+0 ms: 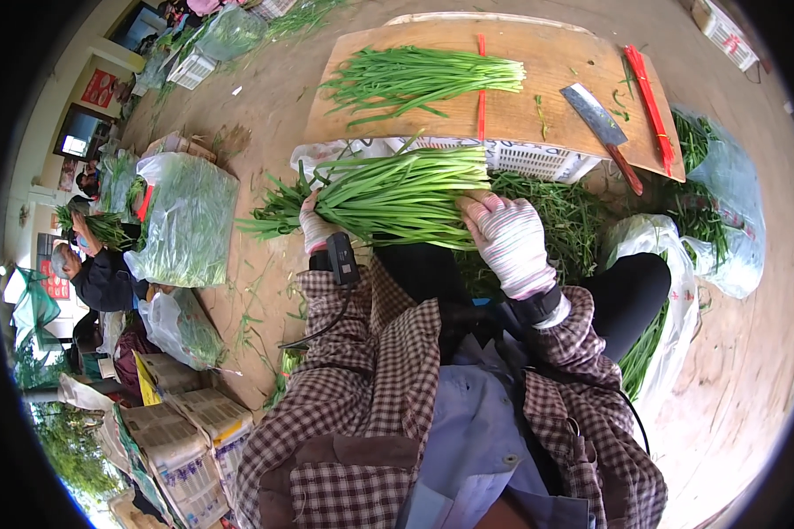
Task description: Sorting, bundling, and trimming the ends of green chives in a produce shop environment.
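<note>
My left hand (316,221), in a striped glove, grips the leafy end of a bunch of garlic chives (403,192) held level in front of the board. The gloved fingers of my right hand (503,231) close on the pale stem end. On the wooden board (536,49) beyond, another bunch of chives (423,76) lies over a red tie strip (482,122). A cleaver (599,122) with a wooden handle rests to the right, its handle past the board's edge. Near the right end lies a bundle of red tie strips (650,109).
White plastic crates (536,162) stand under the board. Loose greens (556,221) are heaped below it. Filled plastic bags (734,198) stand at right, and another bag of chives (188,218) at left. A person (99,271) holds greens at far left, above stacked crates (178,436).
</note>
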Tool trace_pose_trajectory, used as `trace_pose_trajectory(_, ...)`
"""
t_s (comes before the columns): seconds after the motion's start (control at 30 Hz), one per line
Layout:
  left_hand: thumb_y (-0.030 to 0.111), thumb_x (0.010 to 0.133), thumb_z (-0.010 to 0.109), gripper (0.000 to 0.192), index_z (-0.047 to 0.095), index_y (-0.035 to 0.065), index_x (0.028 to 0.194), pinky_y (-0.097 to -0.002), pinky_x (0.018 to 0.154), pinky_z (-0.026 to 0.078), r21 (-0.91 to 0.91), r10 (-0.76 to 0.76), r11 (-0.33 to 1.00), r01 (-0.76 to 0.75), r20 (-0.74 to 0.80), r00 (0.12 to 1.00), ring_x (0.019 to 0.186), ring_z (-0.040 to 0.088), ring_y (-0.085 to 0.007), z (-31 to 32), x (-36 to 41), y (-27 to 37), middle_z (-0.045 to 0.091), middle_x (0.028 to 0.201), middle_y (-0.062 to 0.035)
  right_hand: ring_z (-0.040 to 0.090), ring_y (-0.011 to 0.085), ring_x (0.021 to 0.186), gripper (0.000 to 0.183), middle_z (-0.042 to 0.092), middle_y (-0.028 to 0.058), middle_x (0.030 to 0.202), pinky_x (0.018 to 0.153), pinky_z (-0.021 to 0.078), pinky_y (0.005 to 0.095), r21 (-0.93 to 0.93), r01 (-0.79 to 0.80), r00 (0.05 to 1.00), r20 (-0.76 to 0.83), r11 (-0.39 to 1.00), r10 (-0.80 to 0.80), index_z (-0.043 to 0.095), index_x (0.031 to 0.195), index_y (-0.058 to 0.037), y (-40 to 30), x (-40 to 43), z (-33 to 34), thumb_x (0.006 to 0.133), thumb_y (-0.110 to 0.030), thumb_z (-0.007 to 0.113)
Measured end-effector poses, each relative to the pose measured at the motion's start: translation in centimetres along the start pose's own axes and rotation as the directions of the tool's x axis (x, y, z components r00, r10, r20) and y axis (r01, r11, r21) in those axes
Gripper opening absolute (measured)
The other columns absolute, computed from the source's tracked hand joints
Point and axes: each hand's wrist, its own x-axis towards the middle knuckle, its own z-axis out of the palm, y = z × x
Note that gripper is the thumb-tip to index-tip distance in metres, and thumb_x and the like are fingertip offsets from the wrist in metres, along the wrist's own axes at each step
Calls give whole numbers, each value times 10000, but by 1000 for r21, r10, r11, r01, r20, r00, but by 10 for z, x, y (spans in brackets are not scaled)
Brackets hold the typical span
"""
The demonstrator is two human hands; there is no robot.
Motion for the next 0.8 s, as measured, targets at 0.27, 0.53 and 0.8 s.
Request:
trace_pose_trajectory(0.27,200,818,515,325,561,3,1073,-460,844,488,13,-32,999,32,58,998,900,607,-330,19,-20,0,624,1032,-175,625,293,694,204,657,106,799,619,497,361,202,-335,942,50,921,332,658,936,-115,0,-2,22,777,-242,665)
trace_pose_trajectory(0.53,217,838,493,334,558,-5,1078,-444,846,492,70,27,997,-28,5,1000,913,602,-328,24,-21,-2,618,1043,-176,633,274,740,249,653,104,784,668,494,362,110,-329,890,368,938,269,661,901,-106,4,32,24,773,-320,664)
trace_pose_trajectory(0.8,191,853,484,292,577,-3,1050,-453,829,513,32,-90,996,89,28,996,903,615,-318,5,-8,2,632,1020,-166,588,122,670,165,620,33,724,620,475,258,854,-503,856,472,131,212,642,918,12,39,-3,8,816,-115,668)
